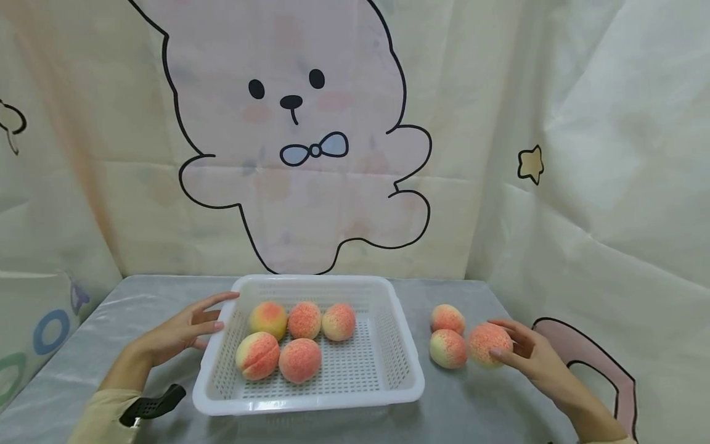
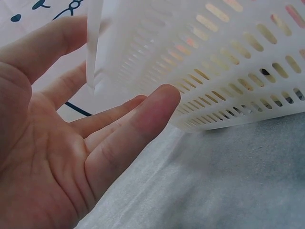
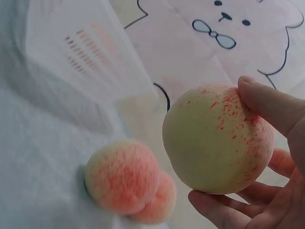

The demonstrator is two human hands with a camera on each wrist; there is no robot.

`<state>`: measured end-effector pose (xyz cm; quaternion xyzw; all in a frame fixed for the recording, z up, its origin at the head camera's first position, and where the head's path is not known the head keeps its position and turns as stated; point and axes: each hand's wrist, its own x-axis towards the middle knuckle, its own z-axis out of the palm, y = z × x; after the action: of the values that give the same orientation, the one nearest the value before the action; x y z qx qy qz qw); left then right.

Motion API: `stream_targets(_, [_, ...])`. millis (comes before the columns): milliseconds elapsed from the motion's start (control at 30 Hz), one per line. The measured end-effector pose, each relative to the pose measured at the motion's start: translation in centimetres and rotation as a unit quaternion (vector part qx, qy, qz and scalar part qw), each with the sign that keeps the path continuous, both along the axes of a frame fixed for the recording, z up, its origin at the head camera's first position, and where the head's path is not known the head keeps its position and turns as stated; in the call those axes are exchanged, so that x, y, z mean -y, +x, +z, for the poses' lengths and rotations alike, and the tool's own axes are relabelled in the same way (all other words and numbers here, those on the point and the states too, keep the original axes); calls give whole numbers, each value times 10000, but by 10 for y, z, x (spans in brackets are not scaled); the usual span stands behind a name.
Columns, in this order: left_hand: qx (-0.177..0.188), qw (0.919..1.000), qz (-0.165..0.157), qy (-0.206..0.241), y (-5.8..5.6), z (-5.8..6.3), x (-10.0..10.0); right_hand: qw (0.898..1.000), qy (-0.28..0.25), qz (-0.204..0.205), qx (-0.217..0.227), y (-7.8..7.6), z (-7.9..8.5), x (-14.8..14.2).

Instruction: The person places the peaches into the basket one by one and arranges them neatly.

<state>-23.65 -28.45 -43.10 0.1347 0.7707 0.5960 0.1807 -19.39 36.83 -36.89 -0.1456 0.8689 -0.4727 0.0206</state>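
Pinches a red-speckled peach (image 1: pixel 488 344) between thumb and curled fingers of the right hand (image 1: pixel 535 361), opened only to the fruit's width. Lies left of the palm, right at those fingertips, well away from the left hand (image 1: pixel 177 336); nearly round, with no plain long axis. Has two loose peaches (image 1: pixel 448 349) just to the left and, farther left, a white perforated basket (image 1: pixel 310 404) with five more peaches (image 1: pixel 300 361) inside. Touches the basket's left rim with spread, fairly straight left fingers, gripping nothing.

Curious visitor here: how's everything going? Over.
Right grip holds one peach. Left grip at rim of white basket. Five peaches inside. Two loose peaches lie between held peach and basket.
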Motion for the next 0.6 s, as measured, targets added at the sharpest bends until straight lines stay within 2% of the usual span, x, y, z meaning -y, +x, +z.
stream_targets(167, [-20,9999,93,-137,4,-1,0,9992,-284,274,-64,-3,6,24])
stream_targets(400, [-36,10000,-33,-46,-1,-2,-1,9977,-273,593,-171,-12,19,62])
stream_targets(600, [-11,10000,2,-65,-1,0,-1,9931,-523,999,-334,-24,19,91])
